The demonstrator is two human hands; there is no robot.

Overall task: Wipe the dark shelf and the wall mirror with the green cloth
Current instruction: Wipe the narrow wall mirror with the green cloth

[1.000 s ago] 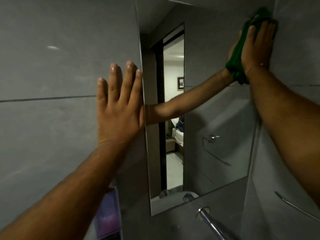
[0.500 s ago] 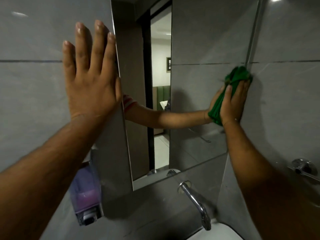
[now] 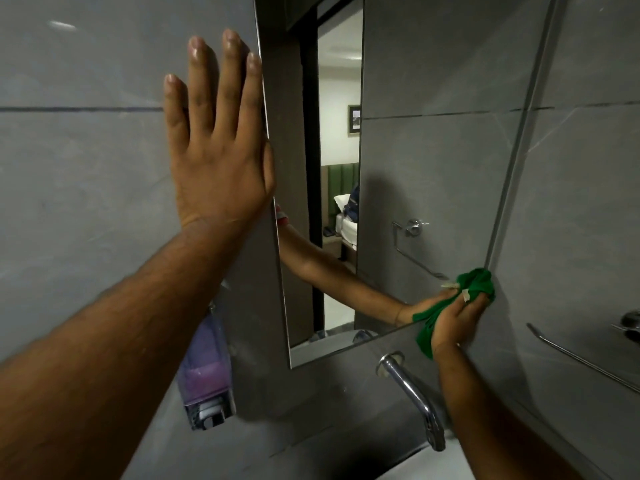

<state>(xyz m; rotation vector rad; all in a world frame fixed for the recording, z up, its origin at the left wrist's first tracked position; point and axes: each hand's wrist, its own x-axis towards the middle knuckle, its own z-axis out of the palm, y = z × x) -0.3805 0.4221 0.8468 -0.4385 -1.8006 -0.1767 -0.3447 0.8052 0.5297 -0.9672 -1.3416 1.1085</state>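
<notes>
right hand presses green cloth on mirror

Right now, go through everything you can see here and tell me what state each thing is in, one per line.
Left hand: open, flat on the wall beside the mirror's left edge.
Right hand: closed on the cloth.
Cloth: bunched, pressed at the mirror's lower right corner.
Mirror: on the wall, reflecting an open doorway.
Tap: no water running.
Soap dispenser: partly full of purple liquid.
</notes>
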